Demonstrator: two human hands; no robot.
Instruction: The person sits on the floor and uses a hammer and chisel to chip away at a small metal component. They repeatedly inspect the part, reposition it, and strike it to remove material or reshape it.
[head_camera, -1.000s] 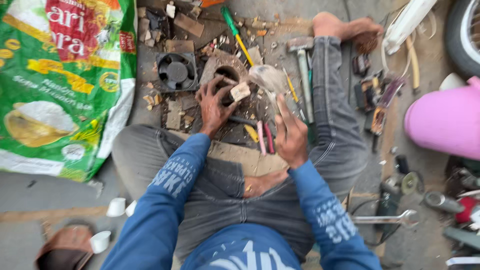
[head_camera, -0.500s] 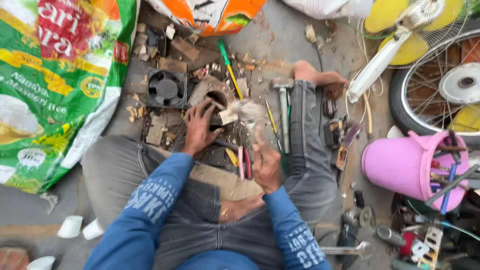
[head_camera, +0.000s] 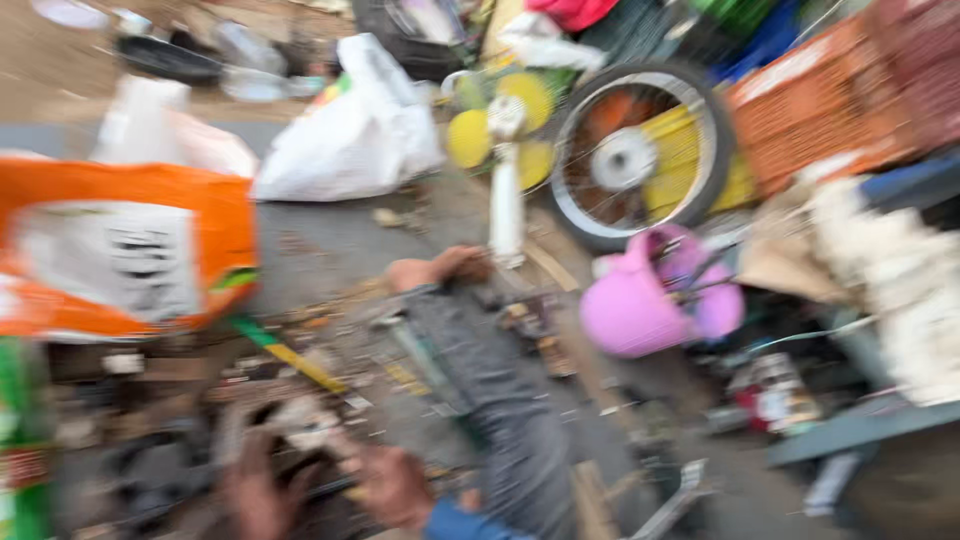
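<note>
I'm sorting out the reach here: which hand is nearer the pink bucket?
The right hand. It sits low in the blurred frame, left of and below the pink bucket; the left hand lies farther left still, beside it.

Sack left, bucket right, wheel behind it, hands seemingly nearest, low.

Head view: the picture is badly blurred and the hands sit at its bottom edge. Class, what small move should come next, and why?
Probably tip the head back down: the left hand and right hand sit on a blurred dark part, too smeared to work by.
</note>
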